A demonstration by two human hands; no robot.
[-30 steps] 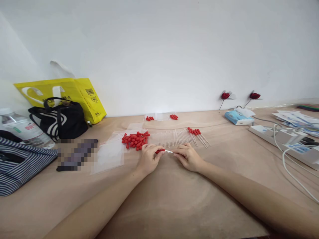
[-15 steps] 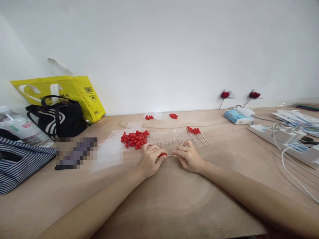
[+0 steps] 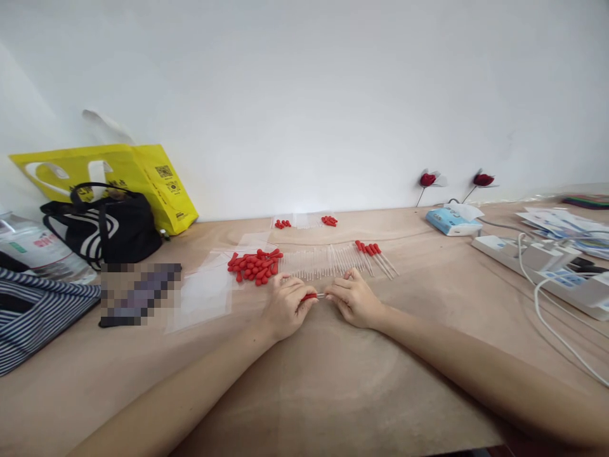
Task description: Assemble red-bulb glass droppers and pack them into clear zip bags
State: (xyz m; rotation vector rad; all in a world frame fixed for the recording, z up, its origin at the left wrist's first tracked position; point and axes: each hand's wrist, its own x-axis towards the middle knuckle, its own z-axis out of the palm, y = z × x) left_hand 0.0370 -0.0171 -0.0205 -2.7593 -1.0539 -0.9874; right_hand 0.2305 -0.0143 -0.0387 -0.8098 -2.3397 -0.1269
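Near the middle of the table, my left hand (image 3: 288, 307) pinches a red rubber bulb (image 3: 309, 296). A thin clear tube (image 3: 320, 296) extends from the bulb to the fingertips of my right hand (image 3: 353, 298), which are closed on it. Just beyond my hands lies a row of thin clear tubes (image 3: 314, 261). Left of that row is a pile of red bulbs (image 3: 254, 265). At its right end, several tubes with red bulbs on them (image 3: 375, 254) lie slanted side by side.
Clear plastic bags (image 3: 204, 295) lie left of the pile. Farther left are a blurred dark object (image 3: 143, 295), a black bag (image 3: 128, 222) and a yellow bag (image 3: 176, 206). A tissue pack (image 3: 453, 219) and a white power strip (image 3: 537, 270) with cables stand right.
My right hand has moved slightly left, closer to my left hand, and less of the tube shows between them. The view has shifted a little.
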